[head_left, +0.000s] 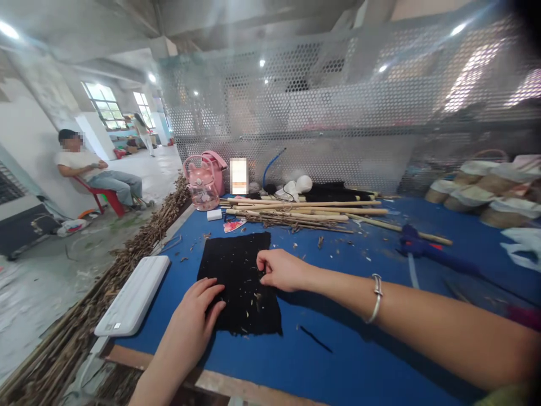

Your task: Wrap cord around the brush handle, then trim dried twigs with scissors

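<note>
A black piece of cloth (232, 259) lies flat on the blue tabletop, dotted with pale bits and specks of debris. My left hand (195, 310) rests on its left edge, fingers stretched out and slightly apart, holding nothing. Over the right side of the cloth is my right hand (285, 269), with a bracelet on the wrist. Its fingers are curled in towards the thumb in a pinch; what they hold, if anything, is too small to make out. A thin black strip (315, 339) lies on the table to the right of the cloth.
Bundled sticks (304, 213) lie behind the cloth. A white power bank (133, 296) sits left, a pink clear bottle (203, 183) at the back. To the right are a blue glue gun (422, 245) and wrapped bundles (486, 189). A seated person (91, 163) is far left.
</note>
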Motion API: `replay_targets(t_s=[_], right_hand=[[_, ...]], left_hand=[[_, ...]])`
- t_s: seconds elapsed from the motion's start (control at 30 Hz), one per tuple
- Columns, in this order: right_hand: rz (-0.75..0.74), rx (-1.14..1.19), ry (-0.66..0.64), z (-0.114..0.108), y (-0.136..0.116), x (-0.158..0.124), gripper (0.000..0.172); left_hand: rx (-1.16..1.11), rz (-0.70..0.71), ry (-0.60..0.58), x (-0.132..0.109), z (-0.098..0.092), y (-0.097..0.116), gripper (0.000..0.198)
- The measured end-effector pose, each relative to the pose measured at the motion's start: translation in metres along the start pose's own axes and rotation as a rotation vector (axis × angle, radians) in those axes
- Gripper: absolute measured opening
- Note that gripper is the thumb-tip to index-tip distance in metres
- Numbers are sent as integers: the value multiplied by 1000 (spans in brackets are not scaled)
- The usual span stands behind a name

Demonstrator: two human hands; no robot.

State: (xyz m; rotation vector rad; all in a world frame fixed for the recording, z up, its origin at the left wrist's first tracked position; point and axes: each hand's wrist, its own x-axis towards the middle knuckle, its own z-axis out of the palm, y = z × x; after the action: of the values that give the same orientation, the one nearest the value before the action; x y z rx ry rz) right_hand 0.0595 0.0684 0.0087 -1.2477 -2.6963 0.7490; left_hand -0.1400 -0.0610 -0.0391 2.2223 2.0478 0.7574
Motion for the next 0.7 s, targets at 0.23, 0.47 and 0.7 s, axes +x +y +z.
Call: replay_targets(t_s=[0.23,0.47,0.7], right_hand=[[89,93,190,3,31,-40,21],[230,-5,429,-10,50,-118,16],[392,-339,660,5,77,-224,21]], left_hand=[[-29,135,-97,9,5,28,33],[4,315,-171,18,26,79,36],[40,351,-140,12,30,79,40]])
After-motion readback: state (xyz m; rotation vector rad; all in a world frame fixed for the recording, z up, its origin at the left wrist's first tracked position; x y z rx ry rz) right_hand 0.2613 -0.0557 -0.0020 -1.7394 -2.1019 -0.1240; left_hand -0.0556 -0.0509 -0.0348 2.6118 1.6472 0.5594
